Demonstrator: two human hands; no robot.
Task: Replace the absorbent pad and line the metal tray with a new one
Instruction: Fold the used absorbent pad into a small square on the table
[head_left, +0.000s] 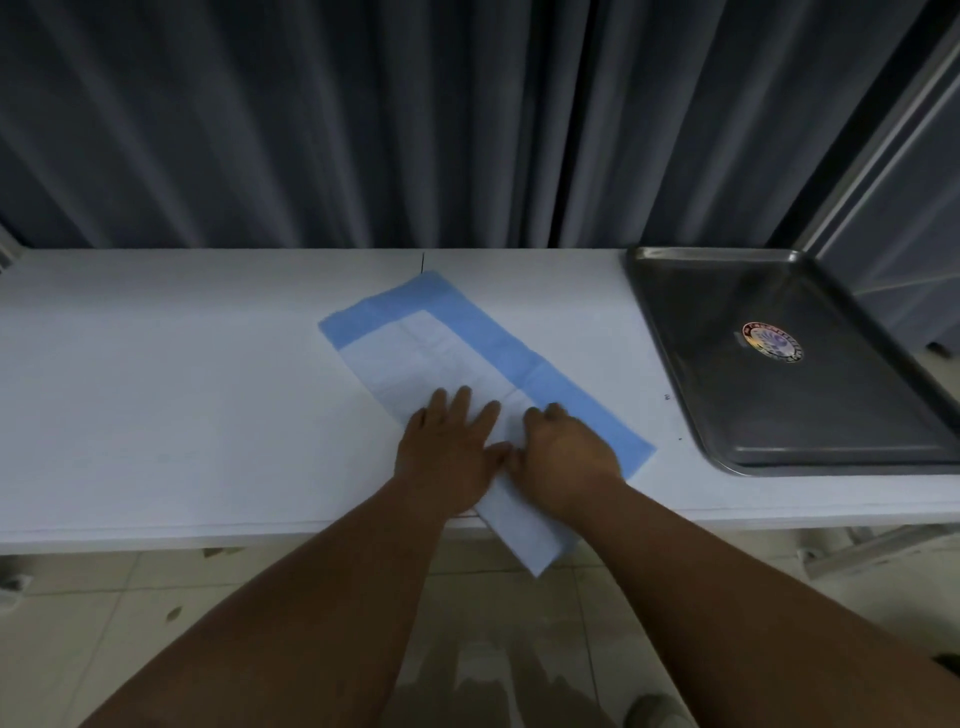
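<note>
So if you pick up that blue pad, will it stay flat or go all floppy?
Probably floppy: the blue pad looks thin and creased, and its near end droops over the table edge. It likely weighs little. The left hand pressing it flat suggests it could slide.

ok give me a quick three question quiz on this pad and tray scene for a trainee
1. True or false: the metal tray already has the absorbent pad lying in it.
2. Which hand lies flat on the pad with its fingers spread: the left hand or the right hand?
3. Multiple choice: where does the near end of the pad sit? A) fully on the white table B) hanging over the table's front edge C) inside the tray

Key
1. False: the tray is bare apart from a round sticker; the pad lies folded on the table to the left of it.
2. The left hand; the right hand's fingers are curled on the pad.
3. B
</note>
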